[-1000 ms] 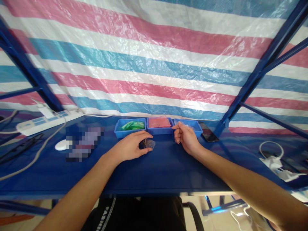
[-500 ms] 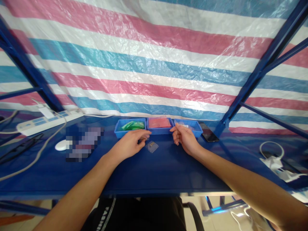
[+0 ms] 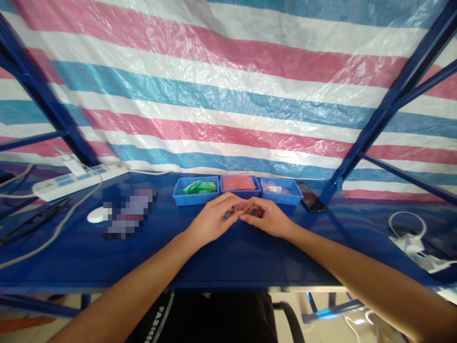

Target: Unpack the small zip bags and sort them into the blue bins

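Note:
My left hand (image 3: 214, 219) and my right hand (image 3: 268, 216) meet over the middle of the blue table, fingertips touching. The left thumb and fingers are closed on a small clear plastic bag (image 3: 227, 215), of which only a bit shows in the gap of the hand. The right hand's fingers are curled and pinched against the left fingertips; what they hold, if anything, is hidden. Just behind the hands stand a blue tray with green packets (image 3: 200, 186), a blue tray with flat pink-orange sheets (image 3: 238, 182) and a blue tray with small clear bags (image 3: 274, 188).
A phone (image 3: 314, 197) lies right of the trays. To the left are a white round-ended object (image 3: 95, 215), a pixelated item (image 3: 134, 212), dark glasses (image 3: 39, 219) and a white power strip (image 3: 78, 181) with cables. A white charger (image 3: 407, 240) sits far right. Striped sheeting hangs behind.
Both hands have moved together, the left to the right and the right to the left. The small clear bag that lay on the table is now mostly hidden at the left hand.

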Motion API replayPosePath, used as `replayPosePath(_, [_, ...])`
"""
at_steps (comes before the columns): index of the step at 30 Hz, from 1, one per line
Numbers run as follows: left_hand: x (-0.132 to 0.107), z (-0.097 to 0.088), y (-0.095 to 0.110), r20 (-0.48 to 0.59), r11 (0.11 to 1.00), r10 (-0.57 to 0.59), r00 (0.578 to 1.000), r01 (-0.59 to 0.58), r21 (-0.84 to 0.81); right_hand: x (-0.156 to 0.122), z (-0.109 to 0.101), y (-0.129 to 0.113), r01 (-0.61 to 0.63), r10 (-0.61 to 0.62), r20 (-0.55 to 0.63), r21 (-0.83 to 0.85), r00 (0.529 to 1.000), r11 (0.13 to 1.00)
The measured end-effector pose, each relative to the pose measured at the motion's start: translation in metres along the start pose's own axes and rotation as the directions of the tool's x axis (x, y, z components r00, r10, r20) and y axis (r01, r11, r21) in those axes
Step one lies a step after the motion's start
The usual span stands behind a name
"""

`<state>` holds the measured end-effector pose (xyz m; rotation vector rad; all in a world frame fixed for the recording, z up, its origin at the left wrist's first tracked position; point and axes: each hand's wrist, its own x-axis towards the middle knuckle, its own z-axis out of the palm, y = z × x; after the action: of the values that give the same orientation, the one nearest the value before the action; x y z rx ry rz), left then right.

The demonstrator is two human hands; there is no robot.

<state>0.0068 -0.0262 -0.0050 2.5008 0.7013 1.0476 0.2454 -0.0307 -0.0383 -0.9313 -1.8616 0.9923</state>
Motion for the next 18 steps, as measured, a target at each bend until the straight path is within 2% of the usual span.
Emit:
replayPosePath(5, [-0.0005, 0.0035, -0.0034, -0.048, 0.999, -0.026, 0.999, 0.023, -0.046, 0.0019, -0.0026, 0.0032, -0.009, 0.01, -0.035, 0.022, 0.999, 1.0])
replayPosePath(10, [-0.0007, 0.0036, -0.0038, -0.066, 0.996, -0.065, 0.996, 0.061, -0.061, 0.0048, -0.0043, 0.0035, -0.055, 0.059, -0.033, 0.118, 0.998, 0.992])
replayPosePath(14, [-0.0001, 0.0025, -0.0036, -0.057, 1.0, 0.0, 0.998, 0.001, 0.021, 0.0078, -0.0071, 0.0044, -0.087, 0.1, -0.051, 0.219, 0.994, 0.972])
replayPosePath(18, [0.0005, 0.0018, -0.0074, -0.071, 0.992, 0.074, 0.995, -0.066, 0.111, 0.0094, -0.0091, 0.0074, -0.11, 0.117, -0.013, 0.249, 0.993, 0.962])
